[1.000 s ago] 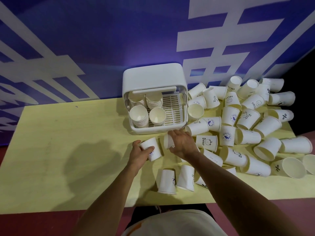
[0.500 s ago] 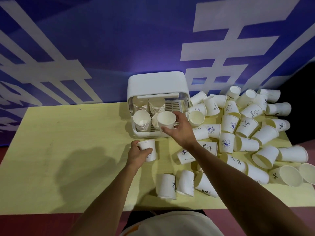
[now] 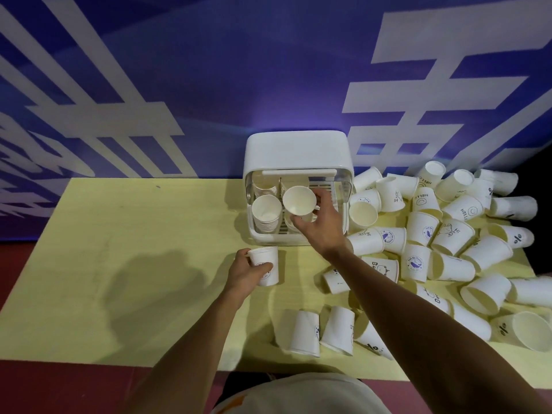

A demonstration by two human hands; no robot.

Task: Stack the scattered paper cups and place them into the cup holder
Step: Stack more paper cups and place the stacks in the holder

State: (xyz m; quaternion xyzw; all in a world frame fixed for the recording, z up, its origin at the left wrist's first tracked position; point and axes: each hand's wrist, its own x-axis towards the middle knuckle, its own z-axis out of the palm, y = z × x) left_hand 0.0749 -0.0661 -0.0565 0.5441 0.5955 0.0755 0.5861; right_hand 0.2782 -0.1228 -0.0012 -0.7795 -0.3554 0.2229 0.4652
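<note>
Right hand (image 3: 321,225) grips a cup (image 3: 299,201) above yellow table (image 3: 134,264), blue wall (image 3: 239,70) behind.

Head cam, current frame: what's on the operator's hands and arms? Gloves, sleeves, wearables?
Both bare, no gloves. Left hand and right hand show no rings, watch or bands that I can make out. Forearms uncovered to the frame edge, no sleeves visible. Only clothing: a pale top at the bottom edge with a small orange mark.

1. Paper cups (image 3: 485,253): white paper, matt, smooth walls; small printed marks outside, plain inside.
2. Cup holder (image 3: 295,150): smooth white plastic, faint sheen.
3. Table (image 3: 134,234): pale yellow top, matt, smooth.
4. Backdrop (image 3: 209,70): blue-and-white print, slight gloss.
</note>
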